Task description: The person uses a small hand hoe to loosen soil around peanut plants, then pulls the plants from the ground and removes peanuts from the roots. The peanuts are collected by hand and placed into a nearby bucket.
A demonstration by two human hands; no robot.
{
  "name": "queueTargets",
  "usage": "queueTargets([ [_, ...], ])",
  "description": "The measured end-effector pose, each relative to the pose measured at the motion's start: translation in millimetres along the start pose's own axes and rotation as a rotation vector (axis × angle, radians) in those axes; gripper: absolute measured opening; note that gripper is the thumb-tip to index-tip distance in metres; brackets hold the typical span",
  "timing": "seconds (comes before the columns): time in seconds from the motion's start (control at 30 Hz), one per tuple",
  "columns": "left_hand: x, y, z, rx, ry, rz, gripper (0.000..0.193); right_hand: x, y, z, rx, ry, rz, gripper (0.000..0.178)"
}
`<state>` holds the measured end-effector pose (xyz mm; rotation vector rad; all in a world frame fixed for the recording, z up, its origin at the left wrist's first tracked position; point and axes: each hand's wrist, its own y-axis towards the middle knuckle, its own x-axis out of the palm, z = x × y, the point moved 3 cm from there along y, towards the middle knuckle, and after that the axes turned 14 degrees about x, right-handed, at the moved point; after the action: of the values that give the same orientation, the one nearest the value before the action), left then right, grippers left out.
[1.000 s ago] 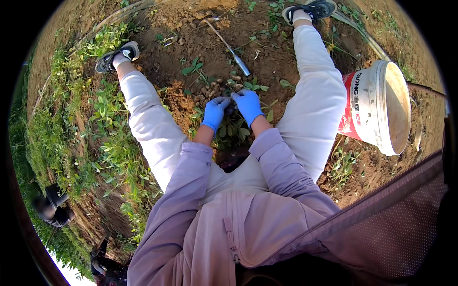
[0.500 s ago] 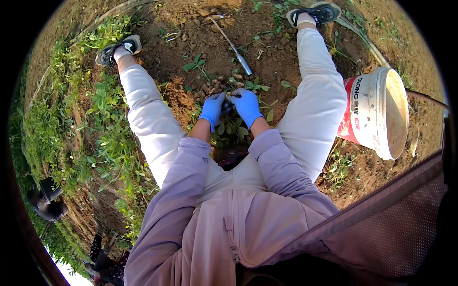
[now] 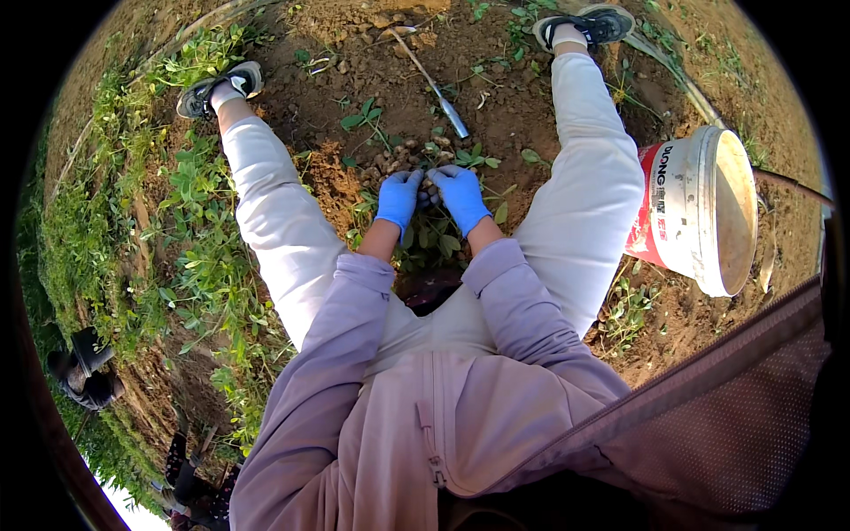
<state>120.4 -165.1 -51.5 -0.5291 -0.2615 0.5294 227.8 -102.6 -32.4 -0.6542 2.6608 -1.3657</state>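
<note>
Both my hands wear blue gloves and meet low over the soil between my legs. My left hand [image 3: 399, 196] has its fingers bent in a closed grip at a small clump of peanuts [image 3: 427, 194]. On the clump's other side, my right hand [image 3: 459, 196] is also closed, thumb and fingers drawn together; the fingertips are partly hidden. Just under my wrists lie the green leaves of a peanut plant [image 3: 431, 239]. Beyond my left fingers sits a heap of loose peanuts [image 3: 390, 162] on the dirt.
A hand tool with a thin shaft and metal socket end [image 3: 453, 120] lies ahead on the soil. To my right a white and red bucket [image 3: 677, 208] rests tipped on its side. Leafy plants [image 3: 199, 221] grow along the left. Other people [image 3: 88, 372] are at the far left.
My hands have drawn slightly apart, showing more of the peanuts between them. The left hand has turned a little. The tool and bucket stay in place.
</note>
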Motion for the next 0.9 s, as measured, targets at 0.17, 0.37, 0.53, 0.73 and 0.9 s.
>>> queueTargets([
  [0.17, 3.2, -4.2, 8.5, 0.006, -0.205, -0.039, 0.021, -6.8, -2.1, -4.7, 0.047, 0.109, 0.081, 0.015],
  [0.37, 4.4, -5.2, 9.0, 0.07, -0.04, -0.066, 0.022, -1.9, -1.7, -6.2, -0.013, -0.013, 0.055, 0.014],
  [0.53, -2.3, 0.0, 2.9, 0.022, 0.024, 0.087, 0.021, 6.7, -5.9, -4.6, -0.139, -0.091, 0.028, 0.011],
  [0.73, -1.5, -3.1, 9.5, 0.041, -0.211, -0.036, 0.017, -6.2, -2.5, -6.5, -0.051, 0.283, 0.129, 0.016],
  [0.9, -0.7, -1.3, 2.9, 0.049, -0.265, -0.058, 0.019, -1.0, -8.3, -6.2, 0.058, 0.094, 0.135, 0.019],
])
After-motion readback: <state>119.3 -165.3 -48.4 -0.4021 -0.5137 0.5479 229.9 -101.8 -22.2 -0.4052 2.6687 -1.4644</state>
